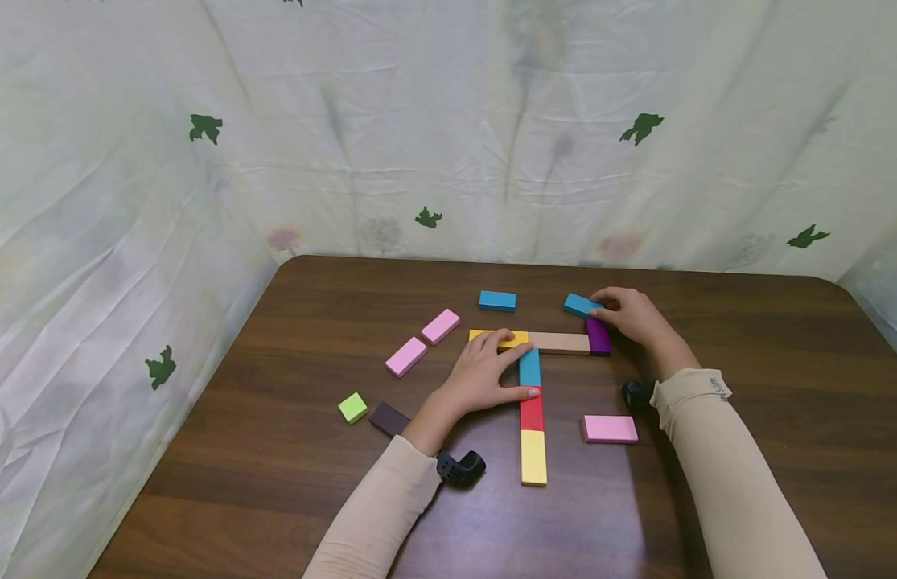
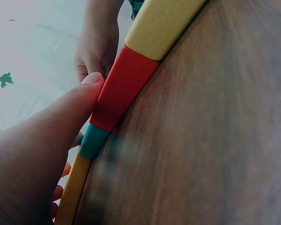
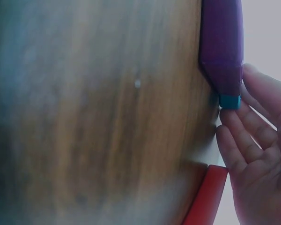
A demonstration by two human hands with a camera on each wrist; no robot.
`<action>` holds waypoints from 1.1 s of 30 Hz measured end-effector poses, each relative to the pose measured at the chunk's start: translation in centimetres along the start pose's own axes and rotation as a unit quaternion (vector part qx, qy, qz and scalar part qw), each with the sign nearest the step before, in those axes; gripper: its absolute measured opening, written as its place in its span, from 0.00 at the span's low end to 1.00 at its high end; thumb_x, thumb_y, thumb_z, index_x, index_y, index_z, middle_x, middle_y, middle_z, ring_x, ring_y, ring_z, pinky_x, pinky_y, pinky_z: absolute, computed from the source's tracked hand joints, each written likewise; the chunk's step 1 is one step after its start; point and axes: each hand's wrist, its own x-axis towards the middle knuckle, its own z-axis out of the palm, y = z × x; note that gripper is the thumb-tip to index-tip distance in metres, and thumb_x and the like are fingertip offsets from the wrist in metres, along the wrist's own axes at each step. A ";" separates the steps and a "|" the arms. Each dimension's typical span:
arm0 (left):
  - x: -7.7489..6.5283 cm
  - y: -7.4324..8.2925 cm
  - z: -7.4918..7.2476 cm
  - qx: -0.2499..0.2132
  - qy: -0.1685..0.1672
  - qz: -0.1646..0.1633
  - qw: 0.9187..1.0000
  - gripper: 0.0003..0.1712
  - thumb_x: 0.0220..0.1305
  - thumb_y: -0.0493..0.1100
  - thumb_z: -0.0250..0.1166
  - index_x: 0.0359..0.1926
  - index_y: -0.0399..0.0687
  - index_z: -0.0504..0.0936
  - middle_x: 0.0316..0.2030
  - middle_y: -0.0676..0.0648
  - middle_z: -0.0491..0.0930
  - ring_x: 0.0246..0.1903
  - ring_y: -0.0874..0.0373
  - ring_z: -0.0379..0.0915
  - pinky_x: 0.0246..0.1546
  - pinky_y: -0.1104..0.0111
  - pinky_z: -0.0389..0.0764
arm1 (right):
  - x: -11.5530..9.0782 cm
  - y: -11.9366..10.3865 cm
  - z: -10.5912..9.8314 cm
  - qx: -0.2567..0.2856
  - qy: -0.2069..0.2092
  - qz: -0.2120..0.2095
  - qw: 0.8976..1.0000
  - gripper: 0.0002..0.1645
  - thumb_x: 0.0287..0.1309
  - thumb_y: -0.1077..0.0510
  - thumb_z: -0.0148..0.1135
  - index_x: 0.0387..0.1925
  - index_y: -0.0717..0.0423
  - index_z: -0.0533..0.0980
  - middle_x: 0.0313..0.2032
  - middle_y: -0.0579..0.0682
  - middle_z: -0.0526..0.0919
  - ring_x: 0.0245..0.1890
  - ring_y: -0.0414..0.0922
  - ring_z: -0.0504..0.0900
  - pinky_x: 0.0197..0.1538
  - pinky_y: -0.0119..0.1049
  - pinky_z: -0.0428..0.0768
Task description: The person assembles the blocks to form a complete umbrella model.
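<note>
In the head view my right hand (image 1: 635,320) pinches one end of a blue block (image 1: 578,305) at the far end of a purple block (image 1: 598,338). The right wrist view shows the thumb (image 3: 267,89) beside the purple block, with fingers near the blue block's end. My left hand (image 1: 484,374) spreads over the blocks, fingertips on a yellow-orange block (image 1: 520,337) and thumb at a red block (image 1: 532,412). A tan block (image 1: 559,343) links the yellow-orange and purple ones. From this row a second blue block (image 1: 529,367), the red block and a pale yellow block (image 1: 533,458) run toward me.
Another blue block (image 1: 497,301) lies behind the row. Two pink blocks (image 1: 406,356), a small green block (image 1: 353,408) and a dark block (image 1: 389,419) lie to the left on the brown table (image 1: 274,450). One more pink block (image 1: 611,429) is at right.
</note>
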 end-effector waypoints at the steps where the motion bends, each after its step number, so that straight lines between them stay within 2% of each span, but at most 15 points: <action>1: 0.0 0.0 0.0 0.000 0.000 0.000 1.000 0.44 0.47 0.75 0.51 0.65 0.69 0.58 0.62 0.50 0.54 0.61 0.51 0.45 0.58 0.52 0.52 | 0.0 0.0 0.0 0.001 -0.001 -0.001 1.000 0.21 0.60 0.56 0.55 0.51 0.64 0.70 0.47 0.65 0.73 0.47 0.59 0.71 0.49 0.52 0.68; 12: 0.1 -0.1 0.1 -0.001 -0.005 -0.002 1.000 0.45 0.47 0.76 0.50 0.65 0.69 0.58 0.62 0.50 0.54 0.61 0.52 0.45 0.59 0.52 0.51 | 0.1 0.1 -0.1 -0.008 -0.018 -0.017 1.000 0.24 0.61 0.57 0.54 0.57 0.63 0.67 0.55 0.65 0.68 0.52 0.59 0.67 0.53 0.53 0.65; 17: 0.1 -0.1 0.0 0.001 -0.005 -0.002 1.000 0.44 0.47 0.76 0.50 0.65 0.69 0.58 0.62 0.50 0.54 0.61 0.52 0.45 0.59 0.52 0.52 | -0.1 -0.3 -0.3 0.004 -0.013 -0.020 1.000 0.26 0.61 0.57 0.53 0.59 0.63 0.64 0.56 0.64 0.66 0.54 0.59 0.66 0.53 0.53 0.64; 24: 0.0 0.0 0.0 -0.001 -0.008 -0.002 1.000 0.44 0.47 0.75 0.51 0.66 0.68 0.58 0.62 0.50 0.54 0.61 0.52 0.45 0.58 0.52 0.52 | -1.1 -1.4 -1.3 0.031 0.029 -0.031 0.999 0.29 0.61 0.53 0.53 0.61 0.61 0.62 0.57 0.61 0.66 0.56 0.58 0.65 0.55 0.53 0.64; 29: 0.0 0.0 -0.1 0.000 -0.010 -0.003 1.000 0.44 0.48 0.75 0.51 0.66 0.68 0.58 0.63 0.50 0.54 0.61 0.52 0.45 0.58 0.52 0.52 | -2.3 -1.8 -2.1 0.022 0.065 -0.045 0.997 0.32 0.60 0.49 0.54 0.62 0.59 0.61 0.57 0.61 0.67 0.57 0.58 0.65 0.55 0.53 0.63; 33: -0.1 0.0 -0.1 0.000 -0.009 -0.002 1.000 0.44 0.48 0.75 0.51 0.66 0.68 0.58 0.62 0.50 0.54 0.61 0.51 0.45 0.58 0.52 0.52 | -3.5 -1.7 -2.6 0.016 0.087 -0.048 0.995 0.33 0.59 0.50 0.55 0.62 0.58 0.60 0.57 0.60 0.67 0.57 0.58 0.64 0.56 0.54 0.61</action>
